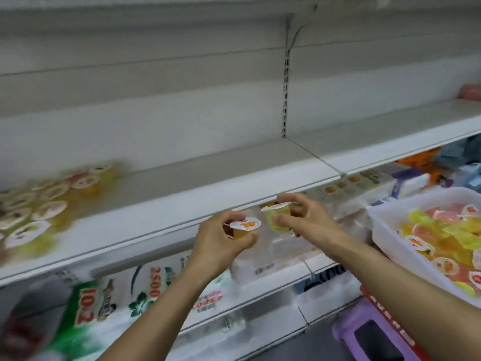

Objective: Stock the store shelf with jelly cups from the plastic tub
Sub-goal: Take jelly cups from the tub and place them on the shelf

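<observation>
My left hand (221, 241) holds an orange jelly cup (244, 229) with a white lid, just in front of the white shelf's front edge (156, 225). Beside it, my right hand (304, 217) pinches a yellow-green jelly cup (277, 216) and a second cup partly hidden behind my fingers. Several jelly cups (39, 204) stand in a blurred cluster at the left of the shelf. The white plastic tub (385, 230) at the right holds several more jelly cups (442, 238).
The shelf stretches bare to the right of the cluster, split by a joint (322, 162). Packaged goods (145, 290) fill the shelves below. A purple stool (372, 334) stands on the floor at lower right, under the tub. A pink item (471, 92) sits at the far right.
</observation>
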Action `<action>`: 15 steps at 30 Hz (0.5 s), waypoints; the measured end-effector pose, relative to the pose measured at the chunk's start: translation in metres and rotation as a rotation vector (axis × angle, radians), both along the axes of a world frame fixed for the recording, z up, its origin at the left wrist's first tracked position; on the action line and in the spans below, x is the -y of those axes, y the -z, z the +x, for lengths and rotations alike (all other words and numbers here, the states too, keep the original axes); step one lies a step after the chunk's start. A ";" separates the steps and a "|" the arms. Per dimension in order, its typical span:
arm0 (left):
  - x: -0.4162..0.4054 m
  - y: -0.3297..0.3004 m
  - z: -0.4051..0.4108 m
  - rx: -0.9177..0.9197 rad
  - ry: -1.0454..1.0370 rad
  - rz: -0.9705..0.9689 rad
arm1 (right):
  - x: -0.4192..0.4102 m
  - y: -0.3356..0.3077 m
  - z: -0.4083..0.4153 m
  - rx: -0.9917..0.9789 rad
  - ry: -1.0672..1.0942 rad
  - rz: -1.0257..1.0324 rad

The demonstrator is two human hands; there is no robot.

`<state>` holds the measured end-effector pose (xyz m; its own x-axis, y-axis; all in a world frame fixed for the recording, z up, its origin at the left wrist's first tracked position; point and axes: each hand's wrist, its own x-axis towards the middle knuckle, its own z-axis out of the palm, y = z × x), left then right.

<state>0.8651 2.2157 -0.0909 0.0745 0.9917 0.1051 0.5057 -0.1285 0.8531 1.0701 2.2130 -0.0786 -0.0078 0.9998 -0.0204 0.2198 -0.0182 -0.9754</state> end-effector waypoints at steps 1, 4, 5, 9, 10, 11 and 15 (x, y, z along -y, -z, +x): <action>0.003 -0.002 -0.021 -0.008 -0.024 -0.002 | -0.005 -0.002 -0.024 0.014 -0.028 0.003; 0.014 -0.011 -0.088 -0.035 -0.109 0.019 | -0.019 -0.005 -0.100 0.036 -0.099 0.034; 0.017 -0.015 -0.111 -0.050 -0.141 0.033 | -0.024 -0.006 -0.125 0.041 -0.116 0.053; 0.026 -0.031 -0.197 -0.083 -0.269 0.087 | -0.042 -0.015 -0.217 0.048 -0.152 0.100; 0.027 -0.035 -0.215 -0.097 -0.294 0.098 | -0.047 -0.017 -0.238 0.057 -0.162 0.108; 0.029 -0.039 -0.230 -0.111 -0.313 0.106 | -0.053 -0.018 -0.257 0.074 -0.170 0.114; 0.036 -0.048 -0.279 -0.168 -0.353 0.142 | -0.075 -0.020 -0.324 0.200 -0.180 0.157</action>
